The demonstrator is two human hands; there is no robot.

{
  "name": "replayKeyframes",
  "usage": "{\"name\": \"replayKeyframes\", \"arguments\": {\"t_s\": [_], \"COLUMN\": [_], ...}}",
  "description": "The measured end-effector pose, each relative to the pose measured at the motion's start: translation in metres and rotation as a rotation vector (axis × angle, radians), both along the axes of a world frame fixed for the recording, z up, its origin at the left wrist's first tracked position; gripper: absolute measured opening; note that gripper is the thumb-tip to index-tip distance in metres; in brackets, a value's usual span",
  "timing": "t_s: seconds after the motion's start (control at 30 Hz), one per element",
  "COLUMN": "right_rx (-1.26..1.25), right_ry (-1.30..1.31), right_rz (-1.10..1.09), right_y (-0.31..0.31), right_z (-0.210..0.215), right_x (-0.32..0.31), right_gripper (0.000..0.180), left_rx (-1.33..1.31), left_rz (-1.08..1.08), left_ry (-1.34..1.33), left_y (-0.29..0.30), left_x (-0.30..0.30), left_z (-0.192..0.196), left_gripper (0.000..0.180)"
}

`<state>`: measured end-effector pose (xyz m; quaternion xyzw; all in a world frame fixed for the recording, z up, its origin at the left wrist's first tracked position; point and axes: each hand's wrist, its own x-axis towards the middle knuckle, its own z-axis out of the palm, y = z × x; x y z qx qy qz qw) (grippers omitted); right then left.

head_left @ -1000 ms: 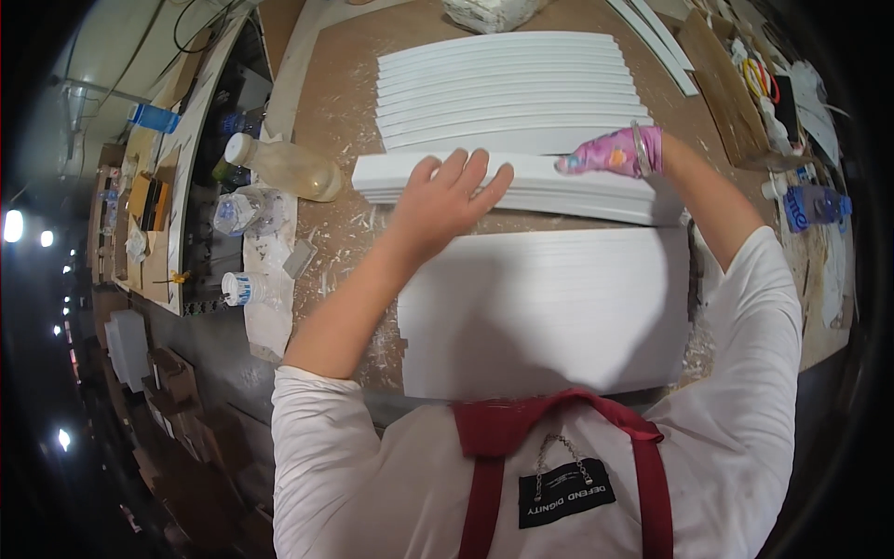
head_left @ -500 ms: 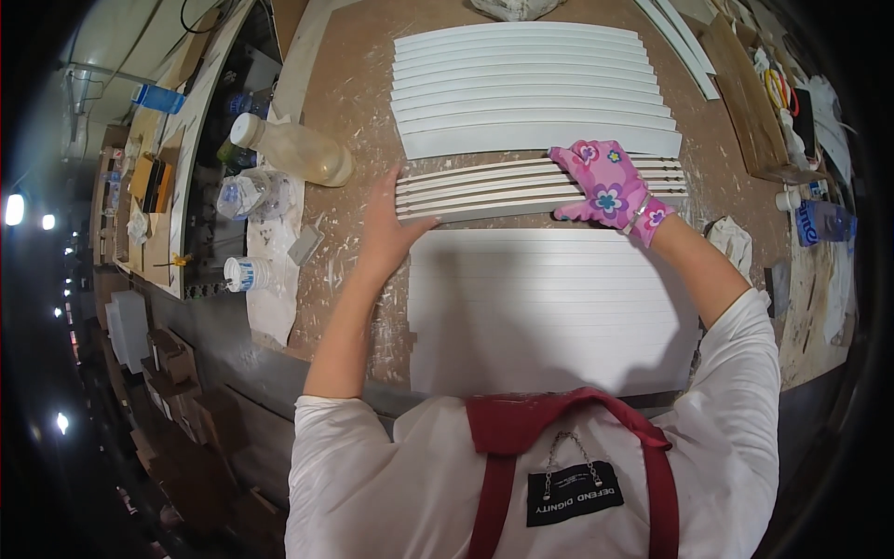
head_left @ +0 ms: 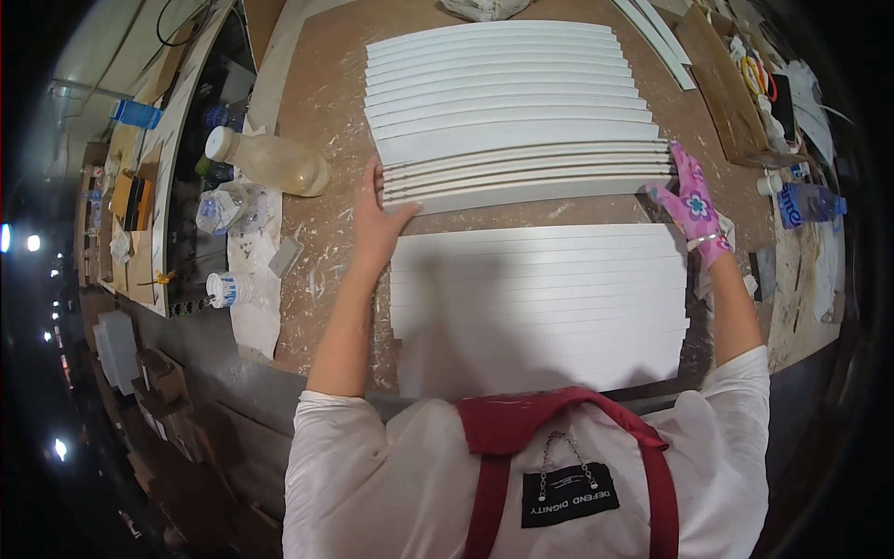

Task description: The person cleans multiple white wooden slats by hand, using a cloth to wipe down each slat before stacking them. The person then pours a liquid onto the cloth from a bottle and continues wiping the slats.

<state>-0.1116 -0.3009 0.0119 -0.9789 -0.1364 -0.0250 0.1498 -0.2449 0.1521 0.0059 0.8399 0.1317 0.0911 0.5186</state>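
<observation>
Since half a second ago, shifted the gloved right hand (head_left: 694,203) outward to the right end of the white slat bundle (head_left: 531,179). Now grasping that bundle, just beyond the near slat row (head_left: 540,298), with bare left hand (head_left: 374,226) clasping the opposite end. Can see white lettering on a black apron patch (head_left: 570,495), bodyward of the near slat row, and on a blue bottle label (head_left: 792,206) to its right.

The bare left hand (head_left: 375,224) and gloved right hand (head_left: 695,201) stand well apart, thumbs pointing inward.
</observation>
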Motion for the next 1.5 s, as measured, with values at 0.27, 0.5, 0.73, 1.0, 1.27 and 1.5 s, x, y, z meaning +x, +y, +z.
{"name": "replayKeyframes", "arguments": {"t_s": [0.27,0.5,0.73,1.0,1.27,1.5], "right_rx": [0.295,0.607,0.454,0.341,0.507,0.418], "right_ry": [0.134,0.539,0.547,0.024,0.44,0.124], "right_rz": [-0.046,-0.165,-0.225,-0.127,-0.201,-0.085], "right_y": [-0.01,0.003,0.007,-0.014,0.008,0.01], "right_z": [-0.011,-0.003,0.007,-0.05,-0.023,0.023], "right_x": [0.004,0.002,0.008,0.026,0.02,-0.057], "right_gripper": [0.066,0.06,0.072,0.086,0.089,0.075], "left_rx": [-0.123,-0.173,0.146,-0.172,-0.082,0.422], "left_rz": [0.047,0.018,-0.151,-0.034,-0.026,-0.365], "left_ry": [-0.035,0.12,0.0,0.009,-0.025,-0.129], "left_y": [0.028,0.021,0.029,0.01,0.006,-0.047], "left_x": [0.015,0.013,0.014,0.01,0.014,-0.001], "left_z": [-0.024,-0.003,-0.024,-0.016,-0.005,0.045], "left_gripper": [0.083,0.084,0.085,0.086,0.079,0.066]}}
